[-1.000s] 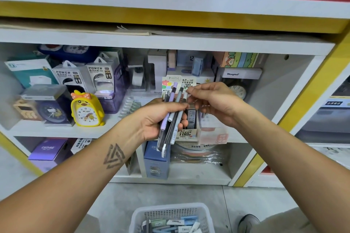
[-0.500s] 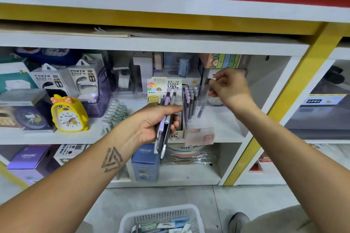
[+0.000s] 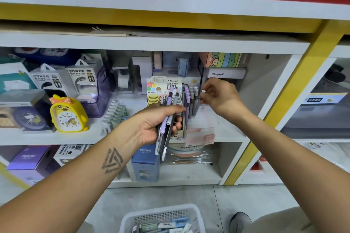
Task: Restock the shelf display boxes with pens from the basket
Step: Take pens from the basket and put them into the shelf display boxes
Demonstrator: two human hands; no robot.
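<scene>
A bundle of pens (image 3: 169, 117) in lilac, grey and dark barrels sits clamped in the left hand (image 3: 157, 121), fingers curled round the middle so the tips fan upward and the clipped ends hang below the palm. Right behind that bundle stands the display box (image 3: 166, 100) on the middle shelf (image 3: 117, 136), its header card printed with 0.7 mm/HB lettering; a row of lilac and grey pens stands upright at its right side. To the right of the row, the right hand (image 3: 219, 96) pinches a single pen (image 3: 198, 102) between thumb and fingertips near its white cap end (the lower barrel is hard to follow against the others), with the pen angled down toward the clear-fronted part of the box. Left along the shelf stands a yellow duck alarm clock (image 3: 68, 113), then two power bank packs (image 3: 62, 83) behind it. Down on the floor, a white basket (image 3: 162, 215) holds more packaged stationery.
</scene>
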